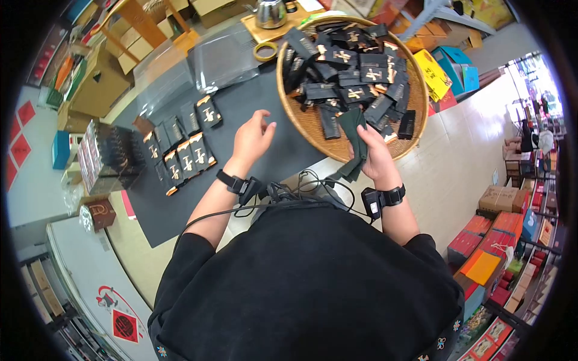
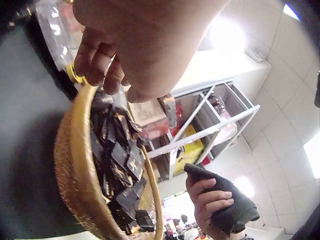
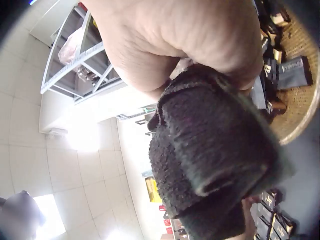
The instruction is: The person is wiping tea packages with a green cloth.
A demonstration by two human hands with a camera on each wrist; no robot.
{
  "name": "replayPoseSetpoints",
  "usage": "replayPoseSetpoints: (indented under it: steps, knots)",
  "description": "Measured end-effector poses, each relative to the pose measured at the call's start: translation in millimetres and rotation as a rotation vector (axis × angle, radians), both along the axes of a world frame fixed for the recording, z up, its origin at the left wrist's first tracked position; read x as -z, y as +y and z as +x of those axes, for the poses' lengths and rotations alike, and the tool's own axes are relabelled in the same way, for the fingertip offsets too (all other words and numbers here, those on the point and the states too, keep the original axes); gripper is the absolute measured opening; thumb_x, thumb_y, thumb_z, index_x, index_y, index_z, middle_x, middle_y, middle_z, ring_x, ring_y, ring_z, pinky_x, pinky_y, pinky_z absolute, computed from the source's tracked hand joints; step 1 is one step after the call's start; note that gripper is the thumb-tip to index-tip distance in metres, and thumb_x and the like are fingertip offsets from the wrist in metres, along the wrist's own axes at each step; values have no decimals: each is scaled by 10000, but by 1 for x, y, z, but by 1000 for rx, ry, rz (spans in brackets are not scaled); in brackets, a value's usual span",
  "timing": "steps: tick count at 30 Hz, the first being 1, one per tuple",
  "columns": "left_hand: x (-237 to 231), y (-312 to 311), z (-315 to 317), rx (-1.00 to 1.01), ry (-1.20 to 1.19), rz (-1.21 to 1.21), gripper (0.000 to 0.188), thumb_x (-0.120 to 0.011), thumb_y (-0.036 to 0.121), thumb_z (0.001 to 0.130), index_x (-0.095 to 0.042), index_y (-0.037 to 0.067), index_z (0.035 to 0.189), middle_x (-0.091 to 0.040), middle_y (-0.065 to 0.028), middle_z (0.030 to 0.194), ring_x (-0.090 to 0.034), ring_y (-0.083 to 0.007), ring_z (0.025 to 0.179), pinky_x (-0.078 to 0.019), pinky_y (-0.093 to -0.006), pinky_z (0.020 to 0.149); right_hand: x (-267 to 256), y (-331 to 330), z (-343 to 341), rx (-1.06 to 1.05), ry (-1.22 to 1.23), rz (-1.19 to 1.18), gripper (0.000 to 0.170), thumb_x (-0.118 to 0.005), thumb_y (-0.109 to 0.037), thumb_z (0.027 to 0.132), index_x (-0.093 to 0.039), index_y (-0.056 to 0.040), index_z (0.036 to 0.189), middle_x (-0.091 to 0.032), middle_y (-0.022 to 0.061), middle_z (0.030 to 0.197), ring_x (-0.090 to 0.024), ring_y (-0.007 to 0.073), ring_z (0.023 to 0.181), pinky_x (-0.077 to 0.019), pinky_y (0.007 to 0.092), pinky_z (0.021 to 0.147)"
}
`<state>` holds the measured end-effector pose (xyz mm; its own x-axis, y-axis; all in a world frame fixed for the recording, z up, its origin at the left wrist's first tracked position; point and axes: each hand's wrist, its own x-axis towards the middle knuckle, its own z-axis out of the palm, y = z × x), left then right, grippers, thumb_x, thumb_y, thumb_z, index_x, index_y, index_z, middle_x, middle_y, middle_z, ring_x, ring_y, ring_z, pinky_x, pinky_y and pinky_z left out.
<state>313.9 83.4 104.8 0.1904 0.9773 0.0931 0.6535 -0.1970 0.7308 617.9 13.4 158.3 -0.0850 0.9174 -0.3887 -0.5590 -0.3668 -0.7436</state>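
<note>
My right hand (image 1: 378,155) grips a folded dark green cloth (image 1: 354,135) at the near edge of a round wicker basket (image 1: 307,129). In the right wrist view the fuzzy cloth (image 3: 215,145) hangs in thick folds below the palm. Many black packets (image 1: 373,69) with gold printing fill the basket. Left of it, my left hand (image 1: 253,141) hovers over the dark tabletop (image 1: 241,108), fingers loosely bent, holding nothing. The left wrist view shows the same loose fingers (image 2: 100,62) near the basket rim.
Several black packets (image 1: 186,157) lie in rows on the table's left side, beside a stack of wrapped boxes (image 1: 111,157). Clear plastic trays (image 1: 226,57), a yellow tape roll (image 1: 265,52) and a kettle (image 1: 271,13) stand at the back. Cables (image 1: 307,180) hang near my waist.
</note>
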Motion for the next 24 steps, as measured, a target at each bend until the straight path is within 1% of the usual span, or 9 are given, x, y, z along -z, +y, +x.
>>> replayPoseSetpoints:
  steps: [2, 4, 6, 8, 11, 14, 18, 20, 24]
  knots:
    - [-8, 15, 52, 76, -18, 54, 273, -686, 193, 896, -618, 38, 1112, -669, -99, 789, -673, -257, 694, -539, -386, 660, -3, -11, 30, -20, -65, 67, 260, -554, -278, 1030, -579, -41, 1134, -619, 25, 885, -567, 115, 614, -468, 251, 537]
    - [-10, 32, 107, 164, -20, 85, 257, -687, 194, 894, -633, 38, 1091, -671, -108, 817, -678, -255, 728, -544, -384, 687, -9, -25, 61, 101, -128, 36, 222, -575, -252, 1023, -577, -42, 1094, -609, 25, 861, -560, 108, 600, -459, 248, 532]
    - [-6, 50, 160, 257, 67, 105, 280, -712, 208, 863, -642, 24, 1062, -672, -149, 985, -679, -295, 880, -543, -396, 789, 1, -40, 104, 162, -171, 62, 222, -566, -250, 1029, -575, -40, 1099, -618, 34, 870, -575, 122, 615, -483, 267, 552]
    - [5, 70, 205, 297, 138, 246, 317, -737, 240, 843, -644, 31, 1062, -658, -166, 1060, -644, -338, 1001, -523, -427, 868, 11, -55, 143, 241, -193, 40, 236, -529, -277, 1045, -564, -44, 1054, -582, 38, 807, -553, 123, 585, -467, 273, 533]
    - [32, 97, 254, 275, 257, 176, 365, -768, 285, 817, -649, 42, 1061, -640, -176, 1115, -594, -366, 1095, -499, -449, 929, 8, -77, 185, 368, -183, -14, 244, -516, -290, 1050, -558, -50, 1032, -567, 36, 773, -548, 129, 579, -456, 273, 525]
    - [58, 115, 282, 244, 398, 45, 426, -797, 318, 787, -647, 53, 1084, -633, -177, 1123, -584, -374, 1110, -501, -448, 931, 8, -97, 222, 428, -239, -55, 244, -515, -294, 1051, -559, -55, 1031, -571, 34, 771, -550, 133, 581, -453, 273, 526]
    - [67, 113, 302, 189, 516, 36, 463, -822, 372, 746, -620, 66, 1030, -646, -173, 1059, -626, -367, 1037, -518, -462, 884, 15, -109, 244, 431, -277, -93, 230, -508, -280, 1053, -567, -57, 1060, -583, 32, 785, -553, 137, 583, -455, 278, 530]
    - [66, 110, 307, 167, 534, 101, 525, -805, 408, 719, -573, 23, 990, -668, -188, 1009, -649, -375, 992, -530, -472, 855, 19, -107, 247, 397, -268, -108, 226, -505, -272, 1053, -569, -56, 1071, -583, 32, 785, -552, 137, 582, -455, 279, 527]
    - [35, 94, 299, 177, 469, 0, 536, -728, 399, 763, -536, 17, 1086, -664, -226, 1052, -656, -399, 996, -535, -475, 870, 20, -85, 233, 326, -279, -102, 229, -503, -277, 1054, -558, -56, 1076, -566, 21, 780, -530, 110, 555, -442, 258, 506]
